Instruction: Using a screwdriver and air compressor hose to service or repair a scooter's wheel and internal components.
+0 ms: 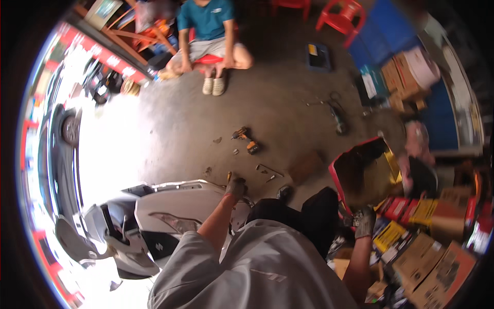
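Note:
My left hand point(236, 188), in a grey work glove, is closed at the rear of a white scooter point(177, 203). A small yellow-handled tool point(229, 176) sticks up from its fingers; its other end is hidden. Out to the right, my gloved right hand point(366, 222) is beside a red-rimmed bin point(337, 177) and stacked boxes. Its fingers look closed round a small dark, metallic thing, too blurred to name. On the floor in front of me lie an orange and black cordless drill point(248, 140) and a ratchet wrench point(269, 171).
Cardboard boxes point(419, 260) crowd the right side. A green and black power tool point(337, 119) lies farther off, near a blue case point(318, 56). Across the floor a person point(207, 31) sits on a red stool. Red chairs point(341, 19) stand at the back.

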Tool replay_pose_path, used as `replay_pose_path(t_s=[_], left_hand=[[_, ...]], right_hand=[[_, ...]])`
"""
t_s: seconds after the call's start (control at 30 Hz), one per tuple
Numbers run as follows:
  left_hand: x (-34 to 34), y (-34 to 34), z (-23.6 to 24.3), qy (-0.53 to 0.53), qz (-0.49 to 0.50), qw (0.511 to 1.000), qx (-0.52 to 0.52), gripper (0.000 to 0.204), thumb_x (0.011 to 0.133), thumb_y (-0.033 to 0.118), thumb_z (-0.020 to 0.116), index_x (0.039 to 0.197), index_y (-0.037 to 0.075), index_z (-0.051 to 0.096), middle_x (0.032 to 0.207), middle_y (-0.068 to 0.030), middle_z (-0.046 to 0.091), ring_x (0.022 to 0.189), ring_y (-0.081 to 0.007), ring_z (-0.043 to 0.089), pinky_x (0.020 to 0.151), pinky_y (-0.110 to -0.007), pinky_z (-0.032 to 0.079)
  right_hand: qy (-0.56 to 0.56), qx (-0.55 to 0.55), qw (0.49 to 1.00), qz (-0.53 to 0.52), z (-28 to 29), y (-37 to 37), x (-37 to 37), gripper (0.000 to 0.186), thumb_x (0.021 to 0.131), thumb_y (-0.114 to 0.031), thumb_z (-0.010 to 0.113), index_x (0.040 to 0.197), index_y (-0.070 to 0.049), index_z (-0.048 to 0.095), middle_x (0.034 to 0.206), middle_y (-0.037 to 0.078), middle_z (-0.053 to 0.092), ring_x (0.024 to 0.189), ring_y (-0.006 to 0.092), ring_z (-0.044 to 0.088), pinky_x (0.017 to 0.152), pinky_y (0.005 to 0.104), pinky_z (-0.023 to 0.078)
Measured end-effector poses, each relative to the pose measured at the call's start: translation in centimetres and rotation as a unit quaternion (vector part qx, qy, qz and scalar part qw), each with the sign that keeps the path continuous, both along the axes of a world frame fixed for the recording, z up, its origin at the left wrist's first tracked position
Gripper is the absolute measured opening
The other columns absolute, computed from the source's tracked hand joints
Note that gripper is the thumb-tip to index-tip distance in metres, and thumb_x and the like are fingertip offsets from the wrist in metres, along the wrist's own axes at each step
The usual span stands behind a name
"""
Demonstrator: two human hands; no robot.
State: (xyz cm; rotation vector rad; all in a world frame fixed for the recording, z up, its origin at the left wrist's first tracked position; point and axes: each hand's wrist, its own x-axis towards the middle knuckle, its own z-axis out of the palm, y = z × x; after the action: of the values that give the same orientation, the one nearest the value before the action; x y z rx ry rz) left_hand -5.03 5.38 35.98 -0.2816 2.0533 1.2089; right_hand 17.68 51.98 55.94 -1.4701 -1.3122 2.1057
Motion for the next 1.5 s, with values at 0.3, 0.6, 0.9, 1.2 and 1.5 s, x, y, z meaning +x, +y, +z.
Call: replay_pose_path(t_s=[0.3,0.6,0.9,1.2,1.5], left_hand=[[5.0,-0.5,3.9,-0.107,0.444,0.886,0.082,0.045,0.078,0.01,0.064,0.121,0.0,0.058,0.076,-0.013,0.065,0.055,-0.0194,0.062,0.049,-0.033,0.046],[15.6,6.1,-0.1,-0.197,0.543,0.8,-0.163,0.025,0.093,0.022,0.049,0.103,0.003,0.064,0.082,-0.0149,0.069,0.065,-0.0226,0.066,0.057,-0.037,0.053],[4.5,10.8,5.4,-0.204,0.551,0.783,-0.204,0.041,0.093,0.037,0.052,0.109,0.001,0.064,0.096,-0.0238,0.067,0.091,-0.0347,0.065,0.076,-0.038,0.048],[-2.7,10.6,-22.1,-0.213,0.482,0.844,-0.1,0.04,0.092,0.035,0.049,0.111,0.002,0.063,0.103,-0.0276,0.064,0.099,-0.0435,0.061,0.083,-0.048,0.047],[-3.0,12.2,-48.3,-0.214,0.538,0.815,-0.032,0.033,0.09,0.021,0.051,0.117,0.004,0.063,0.103,-0.0245,0.066,0.101,-0.0406,0.062,0.086,-0.043,0.048]], right_hand=[[-0.003,-0.007,0.946,0.324,0.1,-1.1,-33.0,0.009,0.084,-0.016,0.067,0.089,-0.017,0.06,0.061,-0.003,0.055,0.044,0.0118,0.05,0.038,0.0278,0.041],[-0.188,0.044,0.75,0.633,-12.5,-11.4,-56.5,0.008,0.081,-0.006,0.063,0.088,-0.006,0.059,0.069,0.003,0.059,0.051,0.0151,0.056,0.046,0.0312,0.047],[-0.171,0.15,0.538,0.812,-21.7,-22.7,-68.1,0.029,0.077,-0.009,0.055,0.105,0.002,0.056,0.076,0.008,0.061,0.06,0.0184,0.06,0.056,0.0342,0.048],[-0.131,0.286,0.359,0.879,-42.8,-34.6,-64.9,0.03,0.077,-0.018,0.058,0.095,0.005,0.062,0.075,0.011,0.065,0.069,0.0221,0.063,0.064,0.0382,0.049],[0.021,0.27,0.289,0.918,-64.8,-53.1,-55.7,0.036,0.079,-0.026,0.057,0.087,0.009,0.062,0.07,0.018,0.064,0.067,0.0273,0.066,0.065,0.0393,0.05]])
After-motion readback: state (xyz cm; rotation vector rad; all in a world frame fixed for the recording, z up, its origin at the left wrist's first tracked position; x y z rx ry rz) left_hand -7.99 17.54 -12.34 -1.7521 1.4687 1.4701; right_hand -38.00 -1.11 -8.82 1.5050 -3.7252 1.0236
